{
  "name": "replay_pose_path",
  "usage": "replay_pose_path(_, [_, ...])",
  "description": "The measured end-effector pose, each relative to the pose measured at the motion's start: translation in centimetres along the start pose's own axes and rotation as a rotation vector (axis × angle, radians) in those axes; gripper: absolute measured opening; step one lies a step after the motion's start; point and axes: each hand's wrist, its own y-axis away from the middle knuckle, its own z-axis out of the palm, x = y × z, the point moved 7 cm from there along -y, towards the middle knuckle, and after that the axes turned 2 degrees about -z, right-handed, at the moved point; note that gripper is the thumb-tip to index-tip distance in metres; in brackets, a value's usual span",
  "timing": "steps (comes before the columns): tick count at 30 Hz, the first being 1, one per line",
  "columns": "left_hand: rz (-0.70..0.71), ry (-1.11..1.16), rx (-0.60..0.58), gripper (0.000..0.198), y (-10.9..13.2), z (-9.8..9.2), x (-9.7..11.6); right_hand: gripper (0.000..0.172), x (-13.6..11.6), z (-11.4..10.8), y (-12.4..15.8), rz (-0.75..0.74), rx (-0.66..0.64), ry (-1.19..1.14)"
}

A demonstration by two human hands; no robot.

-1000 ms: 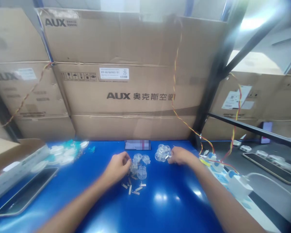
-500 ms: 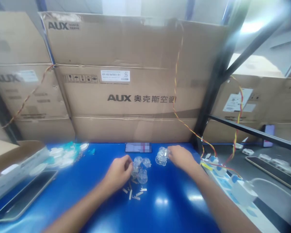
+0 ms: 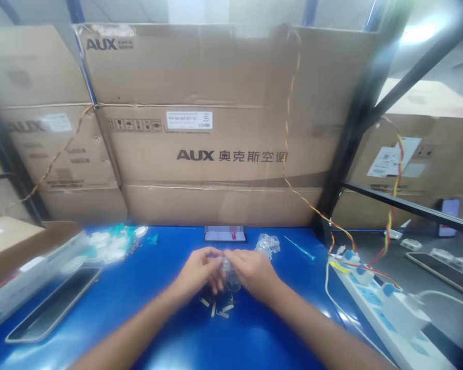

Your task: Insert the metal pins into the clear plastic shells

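My left hand and my right hand meet over a small heap of clear plastic parts on the blue tabletop. The left fingers are curled, with the thumb toward the right hand; whatever they pinch is hidden. My right fingers are closed and bent down by the left fingertips, and what they hold cannot be made out. Just below the hands lie several small pale strips. Another cluster of clear plastic parts sits behind my right hand, partly covered by it.
A phone stands at the back, against a large cardboard box. A thin blue tool lies to the right, near a power strip with plugs. At left are a dark flat device, an open box and white parts.
My right hand has come left and nearer, away from the back cluster, to join the left hand. The thin blue tool now shows. The view has shifted slightly.
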Motion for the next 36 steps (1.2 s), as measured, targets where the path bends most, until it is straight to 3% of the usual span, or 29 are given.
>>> replay_pose_path(3, [0.018, -0.039, 0.062, 0.040, -0.2, -0.5, -0.1, 0.038, 0.3, -0.3, -0.1, 0.068, 0.023, -0.079])
replay_pose_path(7, [0.102, -0.163, 0.222, 0.036, -0.2, -1.9, 0.3, 0.034, 2.3, -0.6, 0.2, 0.419, 0.091, -0.464])
replay_pose_path(10, [0.154, -0.278, 0.262, 0.034, 0.1, -2.1, 0.6, 0.019, 2.8, 1.1, 0.5, 0.627, -0.031, -0.817])
replay_pose_path(12, [0.171, -0.301, 0.248, 0.034, 0.2, -1.8, 0.6, 0.019, 2.6, 2.1, 0.6, 0.691, -0.095, -0.967])
replay_pose_path(15, [0.155, -0.254, 0.194, 0.037, 0.1, -1.3, 0.4, 0.023, 2.5, 3.0, 0.7, 0.711, -0.109, -1.076])
replay_pose_path(20, [0.004, -0.093, 0.097, 0.047, -0.2, -1.0, -0.4, 0.019, 2.4, 3.3, 0.8, 0.683, -0.092, -1.134])
replay_pose_path(25, [-0.059, -0.028, 0.039, 0.041, -0.1, -0.5, -0.3, 0.018, 2.4, 3.1, 0.9, 0.652, -0.089, -1.113])
replay_pose_path(36, [0.021, 0.014, -0.051, 0.037, -0.2, -0.3, -0.5, 0.019, 2.9, 2.7, 0.9, 0.626, -0.045, -1.001])
